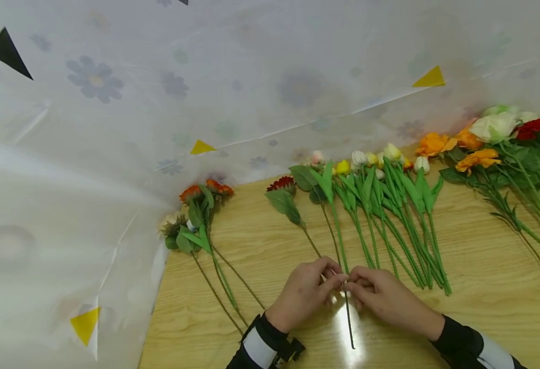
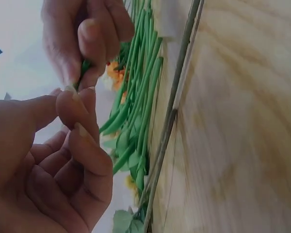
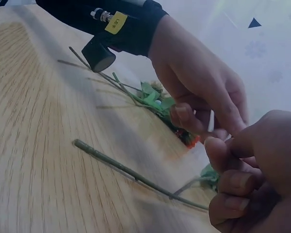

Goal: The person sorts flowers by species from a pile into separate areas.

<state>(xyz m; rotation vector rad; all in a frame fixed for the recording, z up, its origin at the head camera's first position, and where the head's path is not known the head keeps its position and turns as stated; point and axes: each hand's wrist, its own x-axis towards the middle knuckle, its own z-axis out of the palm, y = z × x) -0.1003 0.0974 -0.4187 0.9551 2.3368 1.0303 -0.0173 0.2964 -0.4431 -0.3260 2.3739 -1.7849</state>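
Both hands meet over the table at the lower end of one green tulip stem, whose leaves lie toward the back. My right hand pinches the stem between thumb and fingers; a short piece of green shows there in the left wrist view. From the other side my left hand pinches at the same spot, thumb and fingertips against the right hand's. Below the hands, a darker flower stem runs along the table toward me. A dark red flower with broad leaves lies just left of the tulip.
Several tulips lie right of the hands. Farther right are orange flowers, a white flower and a red flower. A small group of orange-red flowers lies left. A patterned white sheet rises behind the wooden table.
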